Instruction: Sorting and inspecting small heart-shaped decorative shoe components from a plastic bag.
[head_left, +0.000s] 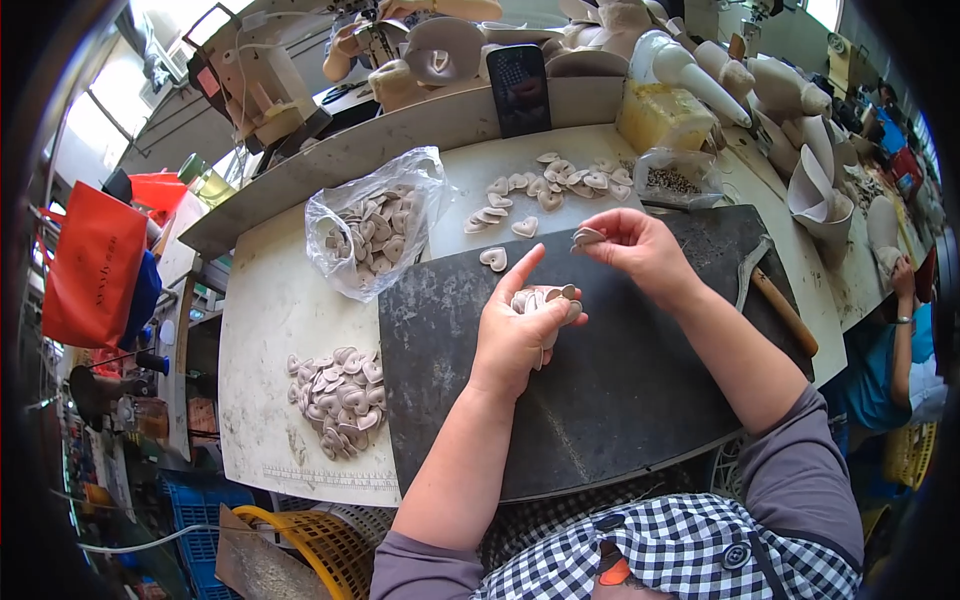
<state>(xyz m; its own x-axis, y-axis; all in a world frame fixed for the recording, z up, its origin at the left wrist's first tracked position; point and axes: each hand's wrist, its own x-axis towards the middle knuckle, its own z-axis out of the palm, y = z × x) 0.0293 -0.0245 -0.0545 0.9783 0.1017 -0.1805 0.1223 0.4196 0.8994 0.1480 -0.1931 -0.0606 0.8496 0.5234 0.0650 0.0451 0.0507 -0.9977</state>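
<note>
My left hand (515, 330) is curled round several beige padded heart pieces (541, 298), with its index finger pointing up. To its right, my right hand (640, 255) pinches a small beige heart piece (587, 237) between thumb and fingertips, over the far part of the black mat (600, 400). One heart piece (494, 259) lies on the mat's far edge, just beyond my left hand. Past both hands, loose hearts (546, 186) are scattered on a pale board. A clear plastic bag (372, 235) full of hearts stands left of them. Nearer on the left is a heap of hearts (338, 400).
A hammer (770, 290) lies at the mat's right side. A bag of small metal bits (676, 180) sits at the far right, by a yellowish block (665, 115). A phone (519, 90) leans on the raised back edge. A yellow basket (320, 545) is below left. Another person (900, 350) is at right.
</note>
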